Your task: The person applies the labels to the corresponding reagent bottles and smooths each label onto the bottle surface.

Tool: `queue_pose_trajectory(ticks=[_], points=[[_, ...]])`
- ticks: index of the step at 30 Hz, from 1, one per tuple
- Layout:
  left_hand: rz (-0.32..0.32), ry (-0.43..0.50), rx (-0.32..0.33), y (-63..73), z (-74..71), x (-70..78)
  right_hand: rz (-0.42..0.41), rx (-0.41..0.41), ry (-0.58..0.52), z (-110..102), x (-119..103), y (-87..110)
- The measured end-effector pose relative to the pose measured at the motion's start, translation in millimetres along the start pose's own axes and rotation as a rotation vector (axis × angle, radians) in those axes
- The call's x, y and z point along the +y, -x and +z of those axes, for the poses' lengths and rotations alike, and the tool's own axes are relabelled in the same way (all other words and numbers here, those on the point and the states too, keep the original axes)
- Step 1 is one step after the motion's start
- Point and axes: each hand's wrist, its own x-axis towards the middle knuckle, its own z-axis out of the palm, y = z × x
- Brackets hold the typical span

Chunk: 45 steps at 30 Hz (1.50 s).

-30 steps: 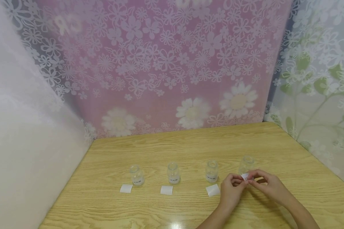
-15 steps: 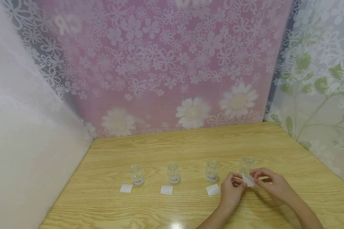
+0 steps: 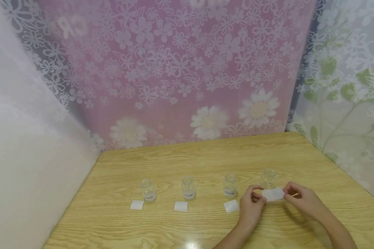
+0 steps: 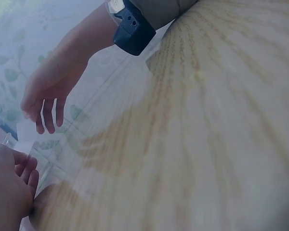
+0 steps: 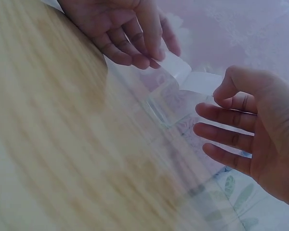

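Note:
My left hand (image 3: 250,206) and right hand (image 3: 305,201) stretch a white paper label (image 3: 272,194) between them, just in front of the rightmost glass bottle (image 3: 269,176). Each hand pinches one end between thumb and forefinger. In the right wrist view the white strip (image 5: 200,82) bends sharply midway, looking like a sticker partly lifted off its backing; any print on it is hidden. The right hand's other fingers (image 5: 226,137) extend loosely. Beside my left hand lies a white paper square (image 3: 231,206), below a glass bottle (image 3: 230,186) bearing a printed label.
Two more small glass bottles with printed labels, one in the middle (image 3: 188,188) and one at left (image 3: 148,191), stand in the row. White paper squares, a middle one (image 3: 181,206) and a left one (image 3: 137,205), lie before them on the wooden table (image 3: 162,162).
My right hand has moved rightward, away from the left, drawing the label out from a small folded piece into a wide strip. The left hand has stayed nearly still.

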Motion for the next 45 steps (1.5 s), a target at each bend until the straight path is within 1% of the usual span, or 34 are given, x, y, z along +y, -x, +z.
queue_pose_trajectory(ticks=[6, 10, 12, 14, 17, 20, 22, 24, 27, 29, 31, 34, 37, 40, 41, 45], points=[[0.03, -0.007, 0.019, -0.2, 0.8, -0.9, 0.045, 0.003, -0.024, -6.5, 4.2, 0.7], [0.038, -0.007, 0.029, -0.6, 1.6, -1.5, 0.079, 0.006, -0.055, -12.1, 3.9, 2.6], [0.04, -0.008, 0.026, -0.7, 1.5, -2.0, 0.1, 0.021, -0.061, -15.7, 3.8, 4.1], [0.047, -0.029, 0.015, -0.6, 0.9, -2.3, 0.118, 0.05, -0.063, -19.2, 4.2, 5.6], [0.074, -0.115, -0.032, 0.0, -0.9, -2.9, 0.153, 0.105, -0.052, -22.3, 6.2, 6.3], [0.126, -0.262, -0.089, 1.0, -2.9, -3.3, 0.161, 0.146, -0.057, -21.5, 8.2, 5.2], [0.16, -0.343, -0.108, 1.3, -3.8, -3.5, 0.158, 0.162, -0.062, -19.9, 9.0, 4.2], [0.2, -0.408, -0.109, 1.4, -3.8, -4.3, 0.154, 0.165, -0.066, -18.4, 8.9, 3.3], [0.26, -0.489, -0.094, 1.5, -3.4, -6.0, 0.152, 0.157, -0.064, -17.3, 7.3, 2.8], [0.307, -0.562, -0.083, 1.8, -3.1, -7.8, 0.153, 0.146, -0.053, -16.7, 6.3, 2.9], [0.34, -0.626, -0.075, 2.7, -3.3, -8.9, 0.157, 0.137, -0.048, -16.3, 5.4, 3.2], [0.37, -0.703, -0.069, 3.8, -4.0, -10.0, 0.161, 0.124, -0.036, -15.8, 5.4, 3.4], [0.361, -0.749, -0.075, 4.6, -4.3, -9.7, 0.159, 0.116, -0.028, -15.6, 6.4, 3.3], [0.339, -0.796, -0.088, 4.8, -3.7, -9.1, 0.159, 0.106, -0.023, -15.3, 7.3, 3.5], [0.325, -0.808, -0.094, 4.9, -3.6, -8.6, 0.158, 0.103, -0.02, -15.2, 7.7, 3.7], [0.319, -0.837, -0.093, 5.1, -2.8, -8.0, 0.162, 0.096, -0.02, -14.9, 7.9, 4.8]])
